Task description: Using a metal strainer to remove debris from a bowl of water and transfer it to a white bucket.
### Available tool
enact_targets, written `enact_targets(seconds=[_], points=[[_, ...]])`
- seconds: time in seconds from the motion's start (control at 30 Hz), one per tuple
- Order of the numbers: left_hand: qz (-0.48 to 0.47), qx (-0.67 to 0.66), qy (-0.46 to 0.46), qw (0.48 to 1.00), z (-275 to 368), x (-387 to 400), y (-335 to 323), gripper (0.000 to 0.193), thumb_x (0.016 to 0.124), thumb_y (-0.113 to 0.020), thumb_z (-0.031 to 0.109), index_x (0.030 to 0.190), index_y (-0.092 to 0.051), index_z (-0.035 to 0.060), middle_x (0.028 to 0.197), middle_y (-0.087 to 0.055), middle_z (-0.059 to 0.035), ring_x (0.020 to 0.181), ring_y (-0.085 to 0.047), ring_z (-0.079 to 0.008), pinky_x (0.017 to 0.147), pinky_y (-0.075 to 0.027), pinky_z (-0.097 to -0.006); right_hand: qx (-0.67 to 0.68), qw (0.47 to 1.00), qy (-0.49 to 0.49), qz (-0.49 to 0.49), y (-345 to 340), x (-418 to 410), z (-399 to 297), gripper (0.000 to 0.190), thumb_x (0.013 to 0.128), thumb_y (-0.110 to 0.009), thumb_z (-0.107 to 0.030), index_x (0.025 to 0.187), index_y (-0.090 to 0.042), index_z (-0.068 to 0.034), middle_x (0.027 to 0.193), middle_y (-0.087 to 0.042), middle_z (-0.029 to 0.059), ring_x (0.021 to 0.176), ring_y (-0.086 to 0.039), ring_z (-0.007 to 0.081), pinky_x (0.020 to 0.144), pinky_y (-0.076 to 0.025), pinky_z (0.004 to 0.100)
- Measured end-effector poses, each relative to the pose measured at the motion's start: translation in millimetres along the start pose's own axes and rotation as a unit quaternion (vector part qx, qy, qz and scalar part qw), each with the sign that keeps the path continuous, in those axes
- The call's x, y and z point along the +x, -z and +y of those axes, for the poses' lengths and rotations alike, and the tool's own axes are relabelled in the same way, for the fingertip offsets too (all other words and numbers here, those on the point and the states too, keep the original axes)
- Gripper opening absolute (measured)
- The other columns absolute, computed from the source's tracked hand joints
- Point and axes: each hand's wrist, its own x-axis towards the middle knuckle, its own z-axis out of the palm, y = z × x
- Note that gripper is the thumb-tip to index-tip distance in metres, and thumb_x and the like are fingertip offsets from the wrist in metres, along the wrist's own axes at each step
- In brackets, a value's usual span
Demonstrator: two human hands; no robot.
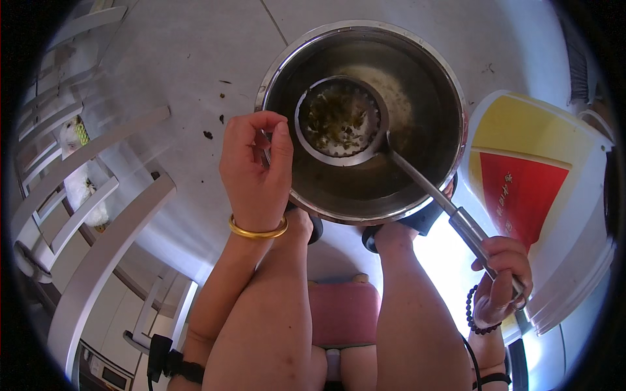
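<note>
My right hand (503, 281) grips the handle of a stainless steel skimmer ladle (430, 188). Its round bowl lies over the left part of a large stainless steel pot (457, 93) and holds wet green-brown bits (340, 117). Cloudy liquid (406, 105) with a pale sediment patch shows in the pot. At the pot's left rim, my left hand (259, 159) is beside the skimmer bowl. Its fingers are curled and the thumb tip meets the index finger; nothing shows between them. The curled fingers partly hide the rim.
A yellow, white and red plastic bucket (518, 127) bearing writing stands at the right. White slatted chairs (122, 244) line the left, with a white plush-like object (85, 195) behind the slats. Dark scraps (208, 135) dot the tiled floor. A pink stool (342, 310) is beneath me.
</note>
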Motion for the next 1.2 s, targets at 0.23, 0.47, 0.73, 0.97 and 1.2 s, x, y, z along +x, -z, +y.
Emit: enact_targets(seconds=[0.23, 0.47, 0.73, 0.97, 1.2], points=[[0.003, 0.015, -0.007, 1.0, -0.3, -1.2, 0.9, 0.003, 0.078, -0.057, 0.005, 0.08, -0.056, 0.0034, 0.074, -0.049, -0.0012, 0.058, -0.04, -0.0075, 0.051, -0.035, -0.0193, -0.006, 0.999, 0.042, -0.014, -3.5, 0.9, 4.9, 0.025, 0.084, -0.045, -0.025, 0.075, -0.056, -0.004, 0.082, -0.059, 0.0135, 0.053, -0.055, 0.0116, 0.05, -0.047, 0.0227], [0.006, 0.016, -0.009, 1.0, 0.4, -1.2, 0.3, 0.003, 0.078, -0.057, 0.005, 0.08, -0.056, 0.0034, 0.074, -0.049, -0.001, 0.058, -0.04, -0.0076, 0.051, -0.035, -0.0193, -0.017, 0.999, 0.042, -0.015, -6.1, 2.2, 6.6, 0.025, 0.083, -0.043, -0.022, 0.074, -0.056, -0.004, 0.084, -0.059, 0.0137, 0.053, -0.055, 0.0111, 0.049, -0.048, 0.0225], [0.008, 0.016, -0.003, 1.0, 1.3, -0.8, 0.4, 0.003, 0.077, -0.057, 0.004, 0.08, -0.056, 0.0036, 0.073, -0.049, -0.0009, 0.058, -0.04, -0.0076, 0.051, -0.034, -0.0194, 0.001, 0.999, 0.039, -0.011, -4.0, 4.3, 9.7, 0.024, 0.083, -0.045, -0.021, 0.075, -0.056, -0.002, 0.084, -0.059, 0.0152, 0.055, -0.057, 0.0121, 0.048, -0.049, 0.023], [0.012, 0.015, -0.008, 1.0, -0.7, -0.7, 0.7, 0.003, 0.077, -0.057, 0.004, 0.079, -0.056, 0.0042, 0.073, -0.049, -0.0009, 0.057, -0.04, -0.0081, 0.05, -0.034, -0.0201, 0.014, 1.0, 0.02, -0.016, -5.3, 3.8, 6.9, 0.024, 0.083, -0.045, -0.023, 0.076, -0.056, -0.002, 0.083, -0.059, 0.0149, 0.056, -0.058, 0.0118, 0.048, -0.049, 0.0226], [0.009, 0.023, -0.01, 1.0, -2.0, -1.9, 2.9, 0.004, 0.076, -0.057, 0.004, 0.079, -0.056, 0.0039, 0.073, -0.05, -0.0014, 0.057, -0.041, -0.0084, 0.051, -0.035, -0.02, 0.004, 1.0, 0.018, -0.021, -6.4, 2.1, 6.2, 0.026, 0.084, -0.044, -0.024, 0.074, -0.056, -0.003, 0.082, -0.06, 0.0153, 0.056, -0.057, 0.0126, 0.049, -0.049, 0.0233]])
